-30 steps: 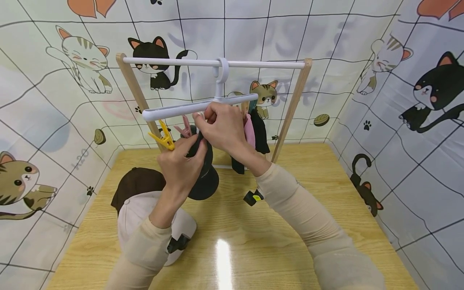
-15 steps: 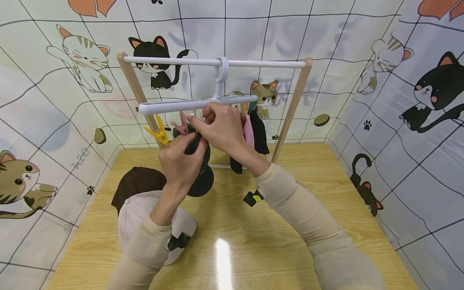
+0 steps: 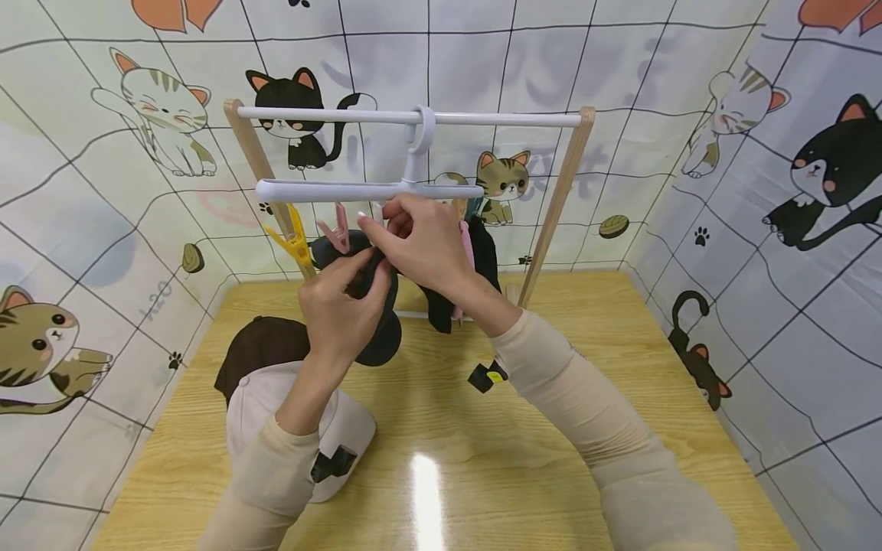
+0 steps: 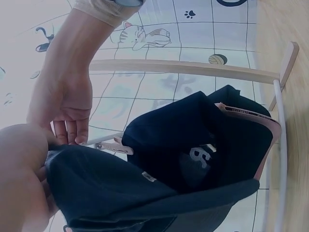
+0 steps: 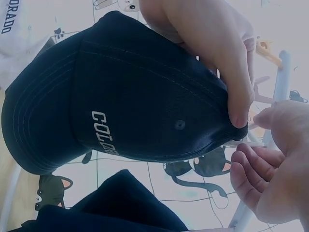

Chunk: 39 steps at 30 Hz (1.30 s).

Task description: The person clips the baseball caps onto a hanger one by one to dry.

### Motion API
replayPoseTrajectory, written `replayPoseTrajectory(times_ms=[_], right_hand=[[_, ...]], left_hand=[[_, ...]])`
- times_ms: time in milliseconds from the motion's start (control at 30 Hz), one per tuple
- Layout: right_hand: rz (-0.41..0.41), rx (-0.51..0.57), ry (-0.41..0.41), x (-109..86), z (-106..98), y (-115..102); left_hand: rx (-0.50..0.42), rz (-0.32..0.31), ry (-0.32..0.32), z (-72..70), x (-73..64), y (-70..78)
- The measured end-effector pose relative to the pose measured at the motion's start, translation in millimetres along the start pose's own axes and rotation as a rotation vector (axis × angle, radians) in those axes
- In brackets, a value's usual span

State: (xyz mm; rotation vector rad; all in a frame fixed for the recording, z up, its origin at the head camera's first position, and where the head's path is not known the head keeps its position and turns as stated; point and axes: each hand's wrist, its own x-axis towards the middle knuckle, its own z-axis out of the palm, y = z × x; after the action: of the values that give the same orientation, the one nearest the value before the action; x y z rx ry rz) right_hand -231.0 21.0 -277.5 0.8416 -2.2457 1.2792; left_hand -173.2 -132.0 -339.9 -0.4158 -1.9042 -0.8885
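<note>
My left hand (image 3: 344, 302) pinches the edge of a navy baseball cap (image 5: 130, 92) with light lettering. It hangs tilted below the hanger, its brim (image 3: 382, 340) lowest in the head view. Close beside those fingertips, my right hand (image 3: 427, 237) pinches a pale clothespin (image 3: 377, 213) under a white hanger (image 3: 331, 191); in the right wrist view its thumb and curled fingers close around the clip at the cap's edge. Left of the hands, a pink clothespin (image 3: 338, 229) and a yellow clothespin (image 3: 292, 237) hang from the same hanger.
The hanger hooks over the white rail (image 3: 496, 119) of a wooden-sided rack (image 3: 561, 203). Dark fabric with a pink part (image 3: 485, 252) hangs at the hanger's right. A brown cap (image 3: 258, 352) and a white cap (image 3: 354, 428) lie on the wooden table (image 3: 517, 459) at left.
The hanger has swung from slanted to nearly level, its left end moving up and left. Its yellow and pink clothespins shifted left too. Both hands stay almost in place.
</note>
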Motion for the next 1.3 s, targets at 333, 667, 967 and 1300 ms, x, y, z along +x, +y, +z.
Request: replayPoseTrajectory(times_ms=[333,667,967,1300], right_hand=[[0.008,0.026,-0.008,-4.7,-2.7,3.8],[0.022,0.064,-0.035,-7.4,-4.2,3.7],[-0.004,0.078,-0.046,-10.6,-5.3,4.6],[-0.021,0.126,-0.071,-12.3,-4.7,5.0]], left_hand=[[-0.05,-0.028,-0.12,-11.3,-4.3,-3.3],[-0.1,-0.134,-0.179,-29.1,-19.5,-15.4],[-0.046,-0.166,-0.206,-51.1,-32.1,-25.8],[0.069,-0.231,-0.262,-73.8,-50.9,-47.7]])
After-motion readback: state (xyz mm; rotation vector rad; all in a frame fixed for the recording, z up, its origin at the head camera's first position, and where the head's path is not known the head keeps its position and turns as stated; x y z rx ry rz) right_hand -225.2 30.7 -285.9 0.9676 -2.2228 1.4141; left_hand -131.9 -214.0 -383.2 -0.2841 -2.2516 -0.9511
